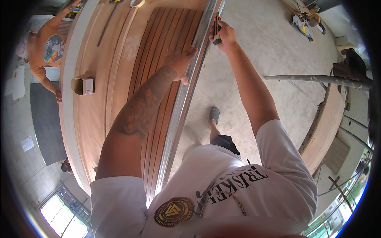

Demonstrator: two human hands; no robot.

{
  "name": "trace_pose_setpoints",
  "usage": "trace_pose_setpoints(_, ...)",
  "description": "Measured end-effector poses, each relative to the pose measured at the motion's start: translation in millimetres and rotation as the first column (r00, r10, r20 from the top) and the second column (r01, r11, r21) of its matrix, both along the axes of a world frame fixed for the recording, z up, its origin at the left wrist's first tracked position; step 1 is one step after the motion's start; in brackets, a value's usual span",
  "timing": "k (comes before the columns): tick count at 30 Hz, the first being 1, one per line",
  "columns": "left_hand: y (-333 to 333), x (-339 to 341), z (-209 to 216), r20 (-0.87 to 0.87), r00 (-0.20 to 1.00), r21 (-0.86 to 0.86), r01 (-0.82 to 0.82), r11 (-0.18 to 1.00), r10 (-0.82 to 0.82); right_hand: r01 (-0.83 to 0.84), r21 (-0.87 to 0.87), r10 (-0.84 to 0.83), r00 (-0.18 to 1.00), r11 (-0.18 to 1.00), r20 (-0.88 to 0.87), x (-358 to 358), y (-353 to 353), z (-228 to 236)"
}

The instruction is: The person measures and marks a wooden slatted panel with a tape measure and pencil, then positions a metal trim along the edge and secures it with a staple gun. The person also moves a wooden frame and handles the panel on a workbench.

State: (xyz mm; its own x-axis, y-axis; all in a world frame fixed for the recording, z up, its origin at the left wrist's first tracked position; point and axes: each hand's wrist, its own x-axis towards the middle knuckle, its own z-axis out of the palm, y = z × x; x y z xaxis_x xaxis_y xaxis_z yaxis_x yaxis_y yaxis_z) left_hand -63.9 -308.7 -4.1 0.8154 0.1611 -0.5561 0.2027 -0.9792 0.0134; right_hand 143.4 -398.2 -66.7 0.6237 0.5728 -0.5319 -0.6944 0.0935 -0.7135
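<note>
My left hand (180,65) lies across reddish-brown wooden slats (158,43), its thumb and fingers apart, with the fingertips reaching a long grey metal bar (190,75) along the table's right edge. In my right hand (226,35), just beyond that edge, is a hand tool with a black-and-orange handle (217,33). Its handle end points toward me, and the far end runs up by the top of the metal bar. I cannot make out what kind of tool it is. The slats lie side by side lengthwise on the wooden table (101,51).
A small open cardboard box (84,86) stands on the table to the left, and a roll of tape (137,3) lies at the far end. Another person in an orange shirt (49,43) is across the table. A power saw (303,27) rests on the floor; a metal pipe (317,79) juts in from the right.
</note>
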Motion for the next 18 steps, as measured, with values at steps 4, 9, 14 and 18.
trace_pose_setpoints(4, 1, 0, -1, -0.009, 1.0, 0.012, 0.005, 1.0, -0.005, -0.038, 0.012, 0.037, 0.998, 0.999, 0.052, 7, 11, -6)
trace_pose_setpoints(9, 4, -1, -3, -0.005, 1.0, -0.037, -0.013, 0.999, 0.013, -0.018, -0.061, 0.021, 0.999, 0.998, 0.044, 9, 19, -9)
trace_pose_setpoints(14, 9, -3, -14, 0.049, 0.999, -0.078, 0.013, 0.997, -0.01, 0.012, -0.035, -0.012, 1.0, 0.999, 0.009, 10, 17, -13)
trace_pose_setpoints(18, 11, -6, -13, 0.105, 0.994, -0.128, -0.008, 0.992, 0.021, -0.015, 0.067, 0.016, 1.0, 0.998, -0.021, 3, -1, -7)
